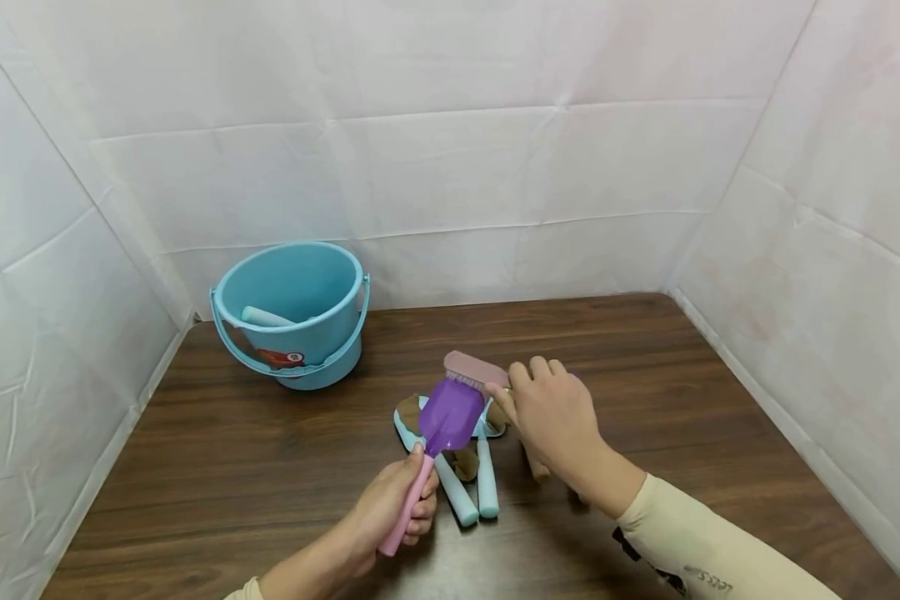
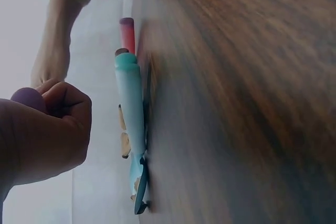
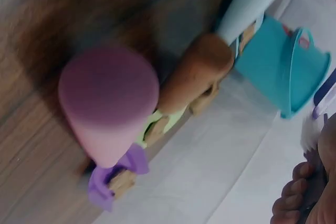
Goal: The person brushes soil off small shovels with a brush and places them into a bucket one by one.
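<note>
Left hand is gripping pink-handled, purple plastic shovel, presumably bracing it against oblong pink bristled brush right hand is clasping.

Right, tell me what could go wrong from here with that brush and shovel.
Anything brushed off may land on the blue tools, since the purple shovel is held over them.
The brush meets the shovel's far end while the left grip holds it only by its pink handle, so a hard stroke might twist it.
The right grip appears to hang over the brown handle, so a low sweep could knock it.
</note>
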`<action>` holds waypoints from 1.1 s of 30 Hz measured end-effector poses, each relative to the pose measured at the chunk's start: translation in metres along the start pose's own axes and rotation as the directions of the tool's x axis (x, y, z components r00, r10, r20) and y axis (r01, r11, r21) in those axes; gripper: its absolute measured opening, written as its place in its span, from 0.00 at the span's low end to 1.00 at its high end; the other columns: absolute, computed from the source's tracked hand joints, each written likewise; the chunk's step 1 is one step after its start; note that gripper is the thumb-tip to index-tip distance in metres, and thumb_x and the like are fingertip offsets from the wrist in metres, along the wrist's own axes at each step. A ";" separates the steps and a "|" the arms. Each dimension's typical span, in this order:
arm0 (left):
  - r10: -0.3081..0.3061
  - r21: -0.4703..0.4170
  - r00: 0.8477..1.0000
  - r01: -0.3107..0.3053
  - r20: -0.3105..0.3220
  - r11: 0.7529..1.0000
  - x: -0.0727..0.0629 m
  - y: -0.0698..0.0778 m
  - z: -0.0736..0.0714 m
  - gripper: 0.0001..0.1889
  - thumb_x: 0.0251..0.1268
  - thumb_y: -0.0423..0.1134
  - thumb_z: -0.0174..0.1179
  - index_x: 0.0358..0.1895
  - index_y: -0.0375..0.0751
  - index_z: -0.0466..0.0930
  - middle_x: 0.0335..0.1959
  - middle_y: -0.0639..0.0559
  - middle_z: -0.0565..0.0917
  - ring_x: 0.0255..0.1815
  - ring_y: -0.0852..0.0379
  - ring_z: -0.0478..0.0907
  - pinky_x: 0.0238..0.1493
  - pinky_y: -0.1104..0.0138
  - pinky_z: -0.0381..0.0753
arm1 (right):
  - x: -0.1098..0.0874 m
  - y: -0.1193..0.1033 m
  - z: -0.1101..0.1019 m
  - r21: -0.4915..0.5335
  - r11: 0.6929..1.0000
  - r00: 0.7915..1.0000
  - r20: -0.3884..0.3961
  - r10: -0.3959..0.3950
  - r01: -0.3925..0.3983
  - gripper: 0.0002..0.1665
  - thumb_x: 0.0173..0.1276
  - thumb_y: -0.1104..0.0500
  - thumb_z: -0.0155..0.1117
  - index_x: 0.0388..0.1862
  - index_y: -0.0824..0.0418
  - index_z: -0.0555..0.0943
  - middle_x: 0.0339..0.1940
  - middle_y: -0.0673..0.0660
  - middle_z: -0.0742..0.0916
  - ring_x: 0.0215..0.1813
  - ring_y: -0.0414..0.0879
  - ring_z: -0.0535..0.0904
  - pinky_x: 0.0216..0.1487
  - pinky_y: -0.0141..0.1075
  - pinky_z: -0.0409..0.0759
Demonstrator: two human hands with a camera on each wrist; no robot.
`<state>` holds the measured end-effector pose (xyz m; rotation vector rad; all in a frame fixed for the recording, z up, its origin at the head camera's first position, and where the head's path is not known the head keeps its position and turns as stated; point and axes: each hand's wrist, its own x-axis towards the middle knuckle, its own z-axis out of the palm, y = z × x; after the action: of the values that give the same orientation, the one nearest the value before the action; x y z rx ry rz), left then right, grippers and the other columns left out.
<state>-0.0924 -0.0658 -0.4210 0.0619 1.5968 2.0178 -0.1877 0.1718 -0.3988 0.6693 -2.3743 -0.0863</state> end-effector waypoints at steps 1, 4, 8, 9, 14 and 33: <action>0.002 -0.003 1.000 -0.002 0.000 1.000 0.000 0.001 0.000 0.29 0.80 0.65 0.35 0.27 0.46 0.65 0.17 0.58 0.64 0.16 0.65 0.61 0.19 0.74 0.63 | 0.000 0.002 0.000 0.008 1.000 1.000 -0.003 0.007 -0.007 0.30 0.77 0.36 0.51 0.26 0.59 0.70 0.21 0.56 0.73 0.24 0.52 0.74 0.17 0.39 0.70; -0.003 -0.038 1.000 0.003 0.006 0.999 -0.001 0.004 -0.002 0.29 0.80 0.66 0.35 0.28 0.46 0.64 0.18 0.58 0.64 0.16 0.65 0.61 0.19 0.74 0.63 | 0.001 0.000 -0.007 0.045 0.999 1.000 -0.025 -0.006 0.007 0.33 0.80 0.34 0.45 0.27 0.59 0.72 0.22 0.55 0.75 0.24 0.51 0.73 0.18 0.38 0.70; -0.006 -0.094 1.000 0.008 0.030 0.996 0.001 0.005 -0.004 0.29 0.80 0.65 0.34 0.27 0.46 0.63 0.18 0.58 0.64 0.16 0.66 0.60 0.19 0.74 0.62 | -0.003 -0.019 -0.020 0.091 0.990 0.992 -0.084 -0.097 0.104 0.38 0.81 0.32 0.35 0.26 0.59 0.75 0.23 0.55 0.76 0.24 0.49 0.72 0.21 0.38 0.72; -0.006 -0.102 0.999 0.009 0.038 0.995 0.002 0.005 -0.003 0.29 0.81 0.64 0.33 0.27 0.47 0.63 0.18 0.59 0.64 0.16 0.66 0.60 0.19 0.74 0.62 | -0.004 -0.024 -0.023 0.092 0.987 0.988 -0.091 -0.123 0.131 0.38 0.81 0.32 0.35 0.26 0.59 0.74 0.23 0.54 0.76 0.24 0.48 0.71 0.22 0.37 0.71; -0.007 -0.097 0.998 0.012 0.058 0.995 0.003 0.005 -0.001 0.29 0.80 0.65 0.34 0.27 0.47 0.64 0.18 0.59 0.64 0.16 0.66 0.60 0.19 0.74 0.62 | -0.006 -0.030 -0.023 0.066 0.985 0.981 -0.118 -0.154 0.162 0.38 0.80 0.31 0.36 0.24 0.58 0.71 0.22 0.53 0.72 0.23 0.47 0.68 0.19 0.35 0.66; 0.012 -0.109 0.998 -0.005 0.061 0.994 0.001 0.009 -0.003 0.29 0.79 0.67 0.36 0.29 0.46 0.64 0.19 0.58 0.64 0.17 0.66 0.61 0.20 0.74 0.63 | -0.012 -0.021 -0.020 0.172 0.981 0.992 -0.096 -0.076 0.092 0.38 0.81 0.32 0.33 0.27 0.59 0.72 0.23 0.52 0.69 0.23 0.45 0.63 0.21 0.36 0.64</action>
<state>-0.0980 -0.0688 -0.4144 0.0890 1.4490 2.0857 -0.1580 0.1612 -0.3949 0.8394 -2.2850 0.1162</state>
